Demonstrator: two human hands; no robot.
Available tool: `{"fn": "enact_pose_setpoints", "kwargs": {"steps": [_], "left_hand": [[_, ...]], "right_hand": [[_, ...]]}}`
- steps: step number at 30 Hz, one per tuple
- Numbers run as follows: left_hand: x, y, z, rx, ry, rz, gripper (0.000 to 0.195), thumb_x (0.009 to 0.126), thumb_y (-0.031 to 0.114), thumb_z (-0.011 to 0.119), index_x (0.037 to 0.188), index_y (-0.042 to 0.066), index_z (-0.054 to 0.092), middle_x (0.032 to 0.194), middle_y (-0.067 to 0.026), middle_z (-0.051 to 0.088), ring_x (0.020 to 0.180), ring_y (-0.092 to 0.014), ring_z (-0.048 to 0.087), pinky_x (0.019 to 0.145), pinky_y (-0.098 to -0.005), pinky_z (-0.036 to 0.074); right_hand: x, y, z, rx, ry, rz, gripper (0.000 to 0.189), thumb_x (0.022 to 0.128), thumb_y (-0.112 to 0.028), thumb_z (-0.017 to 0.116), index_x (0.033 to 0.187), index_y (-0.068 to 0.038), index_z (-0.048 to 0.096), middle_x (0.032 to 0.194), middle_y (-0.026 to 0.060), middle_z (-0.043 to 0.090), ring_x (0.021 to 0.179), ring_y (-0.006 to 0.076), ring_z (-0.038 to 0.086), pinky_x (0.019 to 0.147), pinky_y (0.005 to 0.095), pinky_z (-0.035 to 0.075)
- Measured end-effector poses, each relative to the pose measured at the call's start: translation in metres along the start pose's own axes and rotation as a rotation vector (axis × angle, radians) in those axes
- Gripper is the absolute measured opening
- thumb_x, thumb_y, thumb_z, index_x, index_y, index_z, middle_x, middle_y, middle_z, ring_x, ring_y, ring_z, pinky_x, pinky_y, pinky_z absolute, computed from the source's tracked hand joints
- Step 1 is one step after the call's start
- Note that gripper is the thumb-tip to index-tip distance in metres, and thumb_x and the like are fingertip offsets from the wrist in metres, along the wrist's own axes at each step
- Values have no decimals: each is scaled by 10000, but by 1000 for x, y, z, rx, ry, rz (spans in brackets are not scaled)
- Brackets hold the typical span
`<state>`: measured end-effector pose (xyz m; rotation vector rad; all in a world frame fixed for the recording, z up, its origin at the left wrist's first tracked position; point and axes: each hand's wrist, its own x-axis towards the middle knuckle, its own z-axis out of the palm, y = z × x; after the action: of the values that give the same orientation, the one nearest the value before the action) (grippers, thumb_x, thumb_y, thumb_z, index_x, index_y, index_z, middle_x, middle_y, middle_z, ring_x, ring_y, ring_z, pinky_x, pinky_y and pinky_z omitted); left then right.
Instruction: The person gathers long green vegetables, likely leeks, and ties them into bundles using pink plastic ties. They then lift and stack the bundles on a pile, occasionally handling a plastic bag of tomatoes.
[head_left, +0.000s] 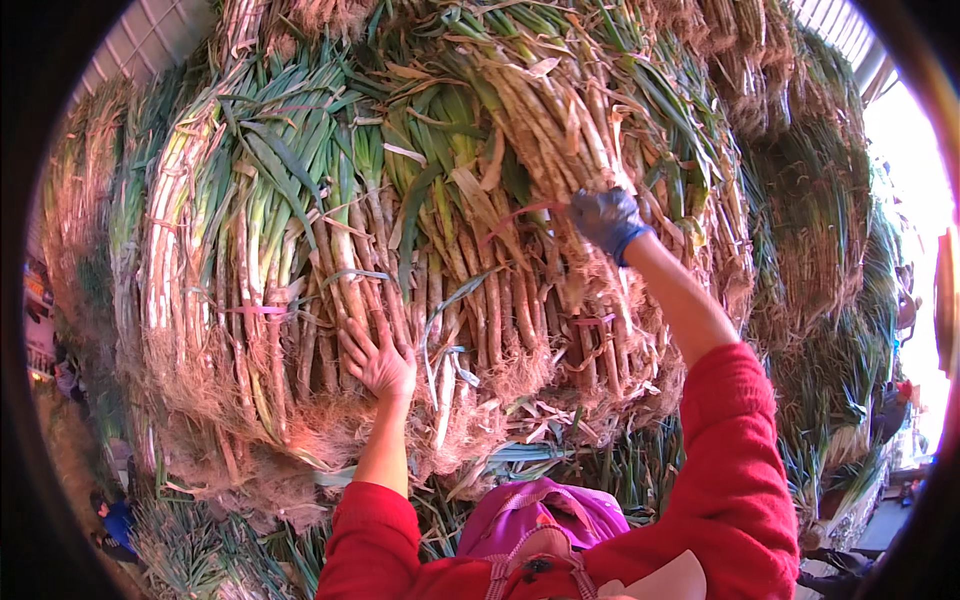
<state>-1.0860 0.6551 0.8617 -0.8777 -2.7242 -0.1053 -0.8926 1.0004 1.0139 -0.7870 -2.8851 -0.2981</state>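
Note:
My bare left hand (381, 358) lies palm down, fingers apart, against the lower stalks of a green onion bundle (349, 277). My right hand (607, 217), in a blue-grey glove, is closed around the lower part of another green onion bundle (544, 127), whose leaves point up and away from me. Beside that glove, a pink tie (517, 217) sticks out to the left. Between my hands, several more stalks (517, 307) lie side by side, with their tangled roots (517, 371) towards me. The fingers of the right hand are partly hidden.
A bundle with a pink tie (259, 310) lies left of my left hand. Stacked green onions (802, 202) rise on the right, and more lie low at the left (187, 540). A person in blue (116, 525) is at lower left. Purple cloth (540, 517) covers my front.

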Motion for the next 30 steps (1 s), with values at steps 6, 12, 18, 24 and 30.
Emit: {"fn": "enact_pose_setpoints", "kwargs": {"steps": [6,12,18,24,30], "left_hand": [[-2,1,-12,-5,-37,-6,771,774,390,602,1467,238,299,1537,-210,140,1406,-409,111,1067,-537,153],[-2,4,-5,68,-13,4,765,797,413,626,1466,225,308,1536,-219,129,1406,-410,97,1067,-510,146],[3,5,-23,-80,-105,-45,678,839,380,595,1453,274,326,1551,-174,122,1414,-386,112,1060,-554,174],[25,112,-61,-632,306,584,489,813,177,618,1267,43,497,1297,-216,487,1187,-379,491,954,-448,414],[-66,220,-38,-665,-87,732,358,755,130,624,1085,-6,595,1022,-211,628,980,-351,600,855,-469,461]], "right_hand": [[-88,-58,-19,337,377,-71,159,871,-173,599,738,-126,526,510,79,479,436,281,511,506,411,413],[-243,-87,-35,544,142,-45,168,814,-128,634,711,-97,505,566,97,518,528,313,548,532,423,407],[-411,-77,-31,473,-64,229,166,810,-213,647,706,-115,564,604,111,583,572,322,595,595,441,446],[-563,-104,-24,655,-414,531,210,800,-232,622,617,-131,619,565,124,595,541,314,608,593,435,473],[-682,-156,-61,587,-563,753,167,784,-217,599,896,-122,678,836,107,661,697,305,642,606,446,497]]}}
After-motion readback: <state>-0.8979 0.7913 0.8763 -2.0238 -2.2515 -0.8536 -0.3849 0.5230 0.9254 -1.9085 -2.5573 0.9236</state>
